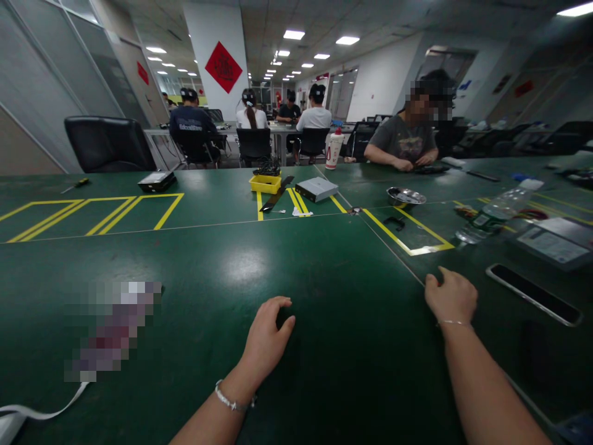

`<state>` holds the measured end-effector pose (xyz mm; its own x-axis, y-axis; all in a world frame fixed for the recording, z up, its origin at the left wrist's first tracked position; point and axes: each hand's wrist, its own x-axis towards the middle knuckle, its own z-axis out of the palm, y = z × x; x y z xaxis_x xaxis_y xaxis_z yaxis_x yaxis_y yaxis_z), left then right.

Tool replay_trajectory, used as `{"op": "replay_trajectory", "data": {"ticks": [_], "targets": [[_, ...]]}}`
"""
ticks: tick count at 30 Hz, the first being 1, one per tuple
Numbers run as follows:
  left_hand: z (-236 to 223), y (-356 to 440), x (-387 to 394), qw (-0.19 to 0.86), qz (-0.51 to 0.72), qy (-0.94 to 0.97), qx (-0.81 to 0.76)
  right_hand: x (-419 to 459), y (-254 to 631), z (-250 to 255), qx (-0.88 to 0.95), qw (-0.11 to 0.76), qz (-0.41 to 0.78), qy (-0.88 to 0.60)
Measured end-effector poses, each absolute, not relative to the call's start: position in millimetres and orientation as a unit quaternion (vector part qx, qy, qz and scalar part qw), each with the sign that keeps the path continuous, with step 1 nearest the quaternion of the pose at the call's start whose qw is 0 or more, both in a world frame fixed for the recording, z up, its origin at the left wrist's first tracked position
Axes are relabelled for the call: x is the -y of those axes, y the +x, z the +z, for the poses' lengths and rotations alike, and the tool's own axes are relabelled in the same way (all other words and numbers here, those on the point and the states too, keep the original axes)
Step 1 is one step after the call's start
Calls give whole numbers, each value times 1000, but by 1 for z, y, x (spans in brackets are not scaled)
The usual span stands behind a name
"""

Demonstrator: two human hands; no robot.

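Note:
My left hand (267, 337) rests on the green table (352, 346) near the middle, thumb and forefinger apart in a loose curve with nothing between them. To the right lies my right hand (451, 295), its thumb and forefinger also apart and holding nothing; its other fingers are partly hidden behind the hand. A smartphone (534, 294) with a dark screen is the closest thing to the right hand. Left of my left hand lies a flat, blurred-out item (115, 334) with a white strap at its lower end.
Farther back stand a yellow tray (265, 183) with dark cables, a grey metal box (317, 189) and a metal bowl (406, 196). A clear bottle (498, 211) and a silver box (556, 241) are at the right. A person (405, 139) sits across the table.

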<state>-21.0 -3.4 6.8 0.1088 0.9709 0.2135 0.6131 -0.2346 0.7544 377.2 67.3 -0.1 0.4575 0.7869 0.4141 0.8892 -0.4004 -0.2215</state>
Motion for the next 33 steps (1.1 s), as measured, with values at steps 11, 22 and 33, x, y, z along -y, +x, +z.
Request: {"op": "replay_trajectory", "data": {"ticks": [11, 22, 33], "targets": [[6, -16, 8, 186, 277, 772, -541, -24, 183, 24, 859, 135, 60, -490], [2, -14, 10, 82, 169, 837, -514, -14, 170, 23, 889, 50, 164, -424], [14, -18, 7, 198, 213, 809, -511, -72, 311, 17, 684, 179, -105, -700]]}}
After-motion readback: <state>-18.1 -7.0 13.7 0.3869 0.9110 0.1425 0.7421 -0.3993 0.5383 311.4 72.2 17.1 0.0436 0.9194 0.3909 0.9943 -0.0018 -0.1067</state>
